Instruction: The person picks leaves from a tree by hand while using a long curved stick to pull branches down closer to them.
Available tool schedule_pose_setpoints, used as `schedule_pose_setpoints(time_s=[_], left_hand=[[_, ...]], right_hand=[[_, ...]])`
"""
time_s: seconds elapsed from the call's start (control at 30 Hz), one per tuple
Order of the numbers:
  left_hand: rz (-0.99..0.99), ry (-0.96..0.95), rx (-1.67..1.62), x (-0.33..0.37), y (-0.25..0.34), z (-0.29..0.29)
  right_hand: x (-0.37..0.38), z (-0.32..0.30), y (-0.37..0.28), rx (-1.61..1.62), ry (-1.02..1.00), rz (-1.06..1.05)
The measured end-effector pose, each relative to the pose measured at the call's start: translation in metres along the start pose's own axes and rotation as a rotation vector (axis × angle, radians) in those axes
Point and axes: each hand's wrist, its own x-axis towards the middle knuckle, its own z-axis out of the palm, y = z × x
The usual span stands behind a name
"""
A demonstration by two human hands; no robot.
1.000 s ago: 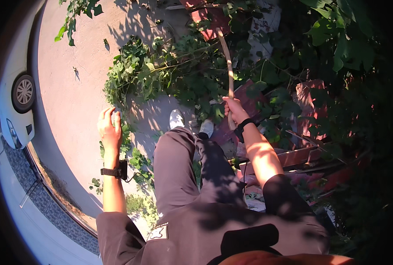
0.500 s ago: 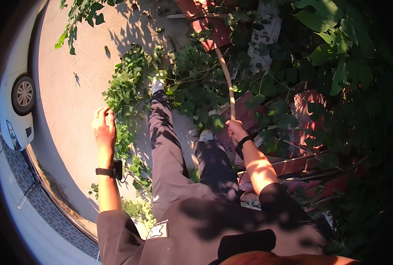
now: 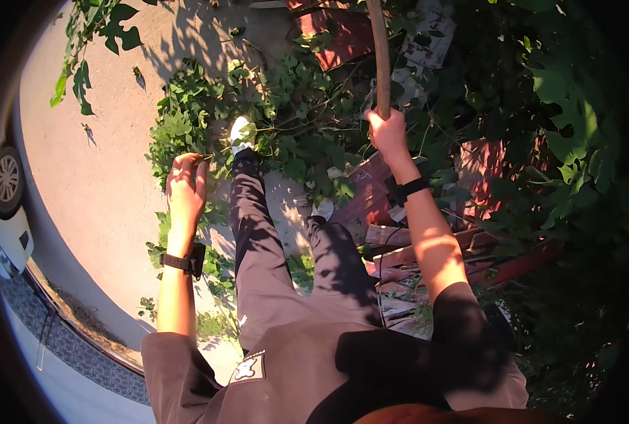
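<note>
My right hand point(image 3: 390, 140) is wrapped round a long wooden handle point(image 3: 381, 60) that points up and away; its far end lies beyond the upper edge of the picture. Green leafy vines point(image 3: 304, 152) spread over the ground ahead of my feet. At the left edge of that growth is my left hand point(image 3: 185, 189), its fingers loosely bent and a little apart, with nothing visible in it. Its fingertips are close to the leaves; whether they touch them I cannot tell. A white shoe point(image 3: 241, 132) on my left foot stands among the vines.
Red boards point(image 3: 399, 256) lie piled beside my right leg, and a red panel point(image 3: 337, 35) lies further ahead. Large leaves point(image 3: 565, 106) hang at the right. Sunlit concrete point(image 3: 92, 180) stretches out to the left, where a white car point(image 3: 10, 240) is parked.
My right hand has risen and moved forward with the wooden handle, which has swung more upright. My left hand has shifted slightly right, and my left foot has moved a little forward and left.
</note>
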Motion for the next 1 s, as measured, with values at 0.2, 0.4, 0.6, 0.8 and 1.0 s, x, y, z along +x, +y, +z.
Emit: schedule_pose_setpoints(time_s=[0.2, 0.4, 0.6, 0.8, 1.0], left_hand=[[0.004, -0.019, -0.072, 0.004, -0.008, 0.022], [0.021, -0.135, -0.073, -0.024, -0.011, 0.064], [0.131, -0.168, -0.147, -0.020, 0.003, 0.071], [0.112, -0.209, -0.073, -0.011, 0.002, 0.061], [0.087, -0.219, -0.085, -0.011, 0.011, 0.058]], right_hand=[[0.039, 0.016, -0.085, -0.267, -0.018, -0.241], [-0.168, -0.026, 0.149, -0.243, -0.181, 0.823], [-0.156, -0.004, 0.164, -0.276, -0.136, 0.804], [-0.067, 0.040, 0.141, -0.267, 0.019, 0.352], [0.045, 0.091, -0.119, -0.343, 0.013, -0.377]])
